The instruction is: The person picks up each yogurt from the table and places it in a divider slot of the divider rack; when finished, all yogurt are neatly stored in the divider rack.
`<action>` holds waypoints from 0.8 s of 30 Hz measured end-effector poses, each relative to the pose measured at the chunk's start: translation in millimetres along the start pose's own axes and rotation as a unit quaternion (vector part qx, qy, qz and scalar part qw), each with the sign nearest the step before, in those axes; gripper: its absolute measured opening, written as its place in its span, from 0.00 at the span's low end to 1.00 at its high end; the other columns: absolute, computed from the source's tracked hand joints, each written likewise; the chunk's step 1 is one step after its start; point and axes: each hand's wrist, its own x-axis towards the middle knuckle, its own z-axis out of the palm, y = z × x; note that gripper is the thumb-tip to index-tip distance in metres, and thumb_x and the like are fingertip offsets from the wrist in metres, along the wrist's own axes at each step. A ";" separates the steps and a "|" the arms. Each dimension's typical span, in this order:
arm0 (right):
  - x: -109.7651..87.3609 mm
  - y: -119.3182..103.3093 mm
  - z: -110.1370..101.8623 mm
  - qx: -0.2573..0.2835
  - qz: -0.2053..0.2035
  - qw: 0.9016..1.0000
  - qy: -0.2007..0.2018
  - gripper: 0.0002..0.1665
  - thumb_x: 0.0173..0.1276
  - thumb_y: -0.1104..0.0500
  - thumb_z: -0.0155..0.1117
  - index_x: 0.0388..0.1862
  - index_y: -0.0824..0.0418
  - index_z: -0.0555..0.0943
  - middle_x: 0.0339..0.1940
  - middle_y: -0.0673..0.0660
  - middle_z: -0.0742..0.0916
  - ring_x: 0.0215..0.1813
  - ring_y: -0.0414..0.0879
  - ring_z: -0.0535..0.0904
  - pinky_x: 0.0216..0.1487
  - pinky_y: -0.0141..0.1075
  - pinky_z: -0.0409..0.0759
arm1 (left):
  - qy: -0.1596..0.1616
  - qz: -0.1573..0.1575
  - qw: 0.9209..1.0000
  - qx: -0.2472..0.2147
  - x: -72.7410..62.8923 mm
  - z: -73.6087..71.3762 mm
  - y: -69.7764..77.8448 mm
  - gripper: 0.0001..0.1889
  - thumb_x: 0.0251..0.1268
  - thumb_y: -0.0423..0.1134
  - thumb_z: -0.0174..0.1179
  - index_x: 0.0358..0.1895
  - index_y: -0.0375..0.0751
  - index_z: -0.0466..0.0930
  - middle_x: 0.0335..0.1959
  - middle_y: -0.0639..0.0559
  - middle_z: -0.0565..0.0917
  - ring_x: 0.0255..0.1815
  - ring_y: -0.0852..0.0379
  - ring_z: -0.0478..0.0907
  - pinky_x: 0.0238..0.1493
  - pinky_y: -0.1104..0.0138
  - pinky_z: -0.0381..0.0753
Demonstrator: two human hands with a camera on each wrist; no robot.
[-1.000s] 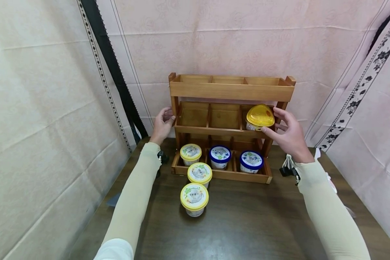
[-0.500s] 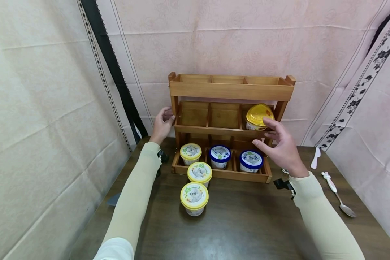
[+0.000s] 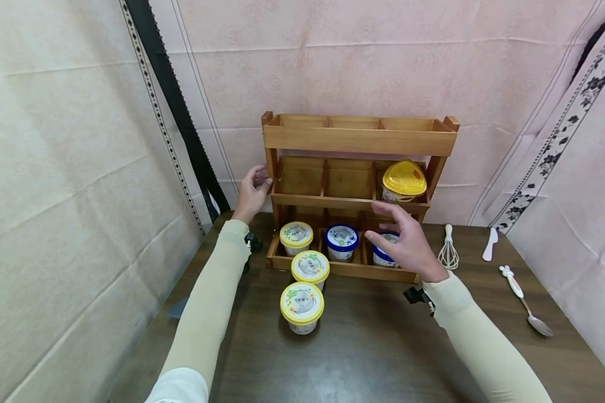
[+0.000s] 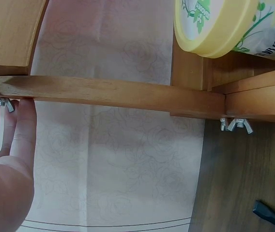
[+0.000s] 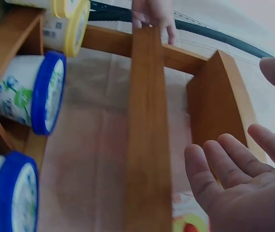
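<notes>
A three-tier wooden rack (image 3: 360, 143) stands on the table. My left hand (image 3: 252, 193) holds its left side post (image 4: 103, 94), fingers at the post beside a wing nut. My right hand (image 3: 408, 242), fingers spread and holding nothing, hovers before the lower tier and partly hides the right blue-lidded cup (image 3: 381, 256). Another blue-lidded cup (image 3: 341, 242) sits in the middle bottom compartment, and a yellow-lidded cup (image 3: 296, 238) in the left one. In the middle tier's right compartment rests a cup with a domed yellow lid (image 3: 404, 178).
Two more yellow-lidded cups, a rear one (image 3: 310, 267) and a front one (image 3: 302, 307), stand before the rack. To the right lie a whisk (image 3: 448, 249), a white-handled utensil (image 3: 491, 244) and a spoon (image 3: 524, 300). A curtain (image 3: 363, 61) hangs behind.
My right hand has let go of the dome-lidded cup and moved down and left to the lower tier. The whisk and spoon have come into sight. My left hand stays at the post.
</notes>
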 end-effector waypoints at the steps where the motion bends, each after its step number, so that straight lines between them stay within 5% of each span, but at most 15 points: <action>1: 0.4 1.1 3.4 0.000 -0.001 1.000 -0.003 0.38 0.73 0.57 0.74 0.78 0.56 0.71 0.77 0.57 0.78 0.75 0.56 0.75 0.66 0.58 0.81 | 0.001 0.001 1.000 0.000 -0.1 0.1 0.3 0.20 0.80 0.35 0.60 0.71 0.48 0.76 0.60 0.42 0.81 0.61 0.45 0.80 0.69 0.51 0.78; 15: -2.1 21.2 55.6 0.063 0.025 0.995 -0.075 0.33 0.76 0.53 0.71 0.76 0.50 0.73 0.72 0.55 0.82 0.72 0.54 0.78 0.65 0.62 0.81 | 0.002 0.005 1.000 0.000 0.6 0.1 -0.4 0.20 0.80 0.35 0.60 0.70 0.49 0.76 0.60 0.43 0.82 0.61 0.46 0.80 0.69 0.52 0.79; 24: -7.5 35.6 92.0 0.075 0.049 0.989 -0.119 0.36 0.73 0.51 0.74 0.76 0.56 0.73 0.72 0.63 0.81 0.71 0.64 0.79 0.64 0.60 0.83 | 0.002 0.000 1.000 -0.001 -0.6 -0.3 -2.3 0.21 0.80 0.35 0.60 0.71 0.49 0.76 0.61 0.43 0.81 0.62 0.46 0.80 0.68 0.52 0.79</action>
